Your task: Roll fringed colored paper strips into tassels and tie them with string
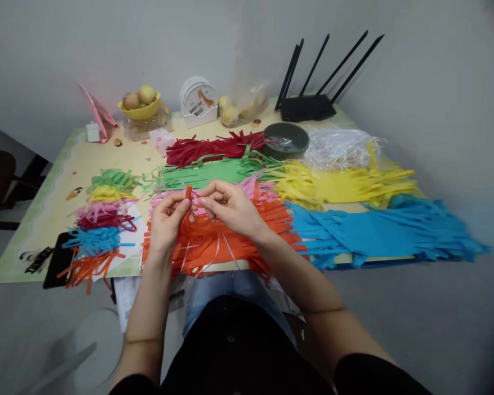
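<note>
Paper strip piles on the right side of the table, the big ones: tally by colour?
Red pile: 1
Green pile: 1
Pink pile: 1
Orange pile: 1
Yellow pile: 1
Blue pile: 1
White pile: 1
Total: 7

Left hand and right hand hold an orange strip.

bare forearms, short black sleeves at the upper arms, black top, light blue jeans.
</note>
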Available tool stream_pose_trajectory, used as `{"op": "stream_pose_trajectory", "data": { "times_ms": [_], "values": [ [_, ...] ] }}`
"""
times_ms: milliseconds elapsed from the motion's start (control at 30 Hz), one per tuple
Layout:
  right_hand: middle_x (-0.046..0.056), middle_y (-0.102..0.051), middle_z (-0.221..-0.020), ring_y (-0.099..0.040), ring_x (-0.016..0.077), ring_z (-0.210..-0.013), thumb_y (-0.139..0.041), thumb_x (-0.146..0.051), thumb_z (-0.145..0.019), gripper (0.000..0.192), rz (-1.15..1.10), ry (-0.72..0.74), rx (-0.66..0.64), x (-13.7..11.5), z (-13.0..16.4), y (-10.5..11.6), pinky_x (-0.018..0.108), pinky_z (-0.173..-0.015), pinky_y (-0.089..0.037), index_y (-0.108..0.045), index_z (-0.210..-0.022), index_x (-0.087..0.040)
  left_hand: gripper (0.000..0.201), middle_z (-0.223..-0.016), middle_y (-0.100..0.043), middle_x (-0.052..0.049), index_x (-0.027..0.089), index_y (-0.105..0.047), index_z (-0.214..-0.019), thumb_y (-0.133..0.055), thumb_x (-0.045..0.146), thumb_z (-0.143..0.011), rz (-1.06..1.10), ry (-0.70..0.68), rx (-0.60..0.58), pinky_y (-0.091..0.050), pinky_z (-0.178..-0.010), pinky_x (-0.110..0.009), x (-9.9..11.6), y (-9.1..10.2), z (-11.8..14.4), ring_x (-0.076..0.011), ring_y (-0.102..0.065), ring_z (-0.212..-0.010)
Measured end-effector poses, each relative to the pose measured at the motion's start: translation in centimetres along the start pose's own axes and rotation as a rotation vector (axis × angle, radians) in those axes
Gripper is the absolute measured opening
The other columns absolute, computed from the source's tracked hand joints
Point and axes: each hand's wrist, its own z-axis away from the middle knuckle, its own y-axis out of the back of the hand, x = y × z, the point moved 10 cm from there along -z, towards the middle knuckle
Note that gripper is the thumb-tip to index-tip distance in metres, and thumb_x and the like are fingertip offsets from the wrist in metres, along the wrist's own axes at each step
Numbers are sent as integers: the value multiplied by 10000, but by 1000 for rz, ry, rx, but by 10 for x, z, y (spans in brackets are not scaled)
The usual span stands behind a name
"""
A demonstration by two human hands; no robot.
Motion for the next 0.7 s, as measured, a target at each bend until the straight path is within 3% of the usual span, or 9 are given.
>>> {"op": "stream_pose_trajectory", "data": {
  "times_ms": [167, 400, 567, 700],
  "values": [
    [-63, -560, -539, -490, 74, -468, -704, -488, -839, 339, -1, -14, 0, 4, -4, 1, 204, -483, -412, -578, -850, -173, 315, -658, -676, 5, 166, -693, -823, -852, 419, -723, -9, -25, 48, -450, -540, -211, -2, 11, -4, -81, -566, -500],
    [-57, -589, -570, -503, 69, -488, -730, -527, -807, 390, -24, -45, -27, 10, -6, -3, 196, -483, -426, -569, -848, -174, 333, -647, -681, 7, 168, -694, -806, -863, 433, -699, -5, -16, 24, -449, -534, -210, -5, 7, -5, -87, -561, -492],
    [-66, -622, -569, -578, 93, -541, -792, -520, -751, 509, -90, -101, -38, 23, -13, 4, 207, -542, -480, -580, -1060, -175, 261, -711, -711, -24, 166, -735, -809, -811, 409, -752, -256, -61, -62, -462, -582, -235, -3, 1, -7, -119, -595, -583],
    [-15, -664, -596, -586, 93, -507, -863, -548, -624, 508, -86, -210, -62, 43, -14, 11, 212, -498, -488, -662, -863, -147, 179, -769, -739, -41, 168, -741, -820, -743, 347, -814, -431, -145, -111, -502, -702, -267, -6, -5, -8, -158, -658, -708]
  ]
}}
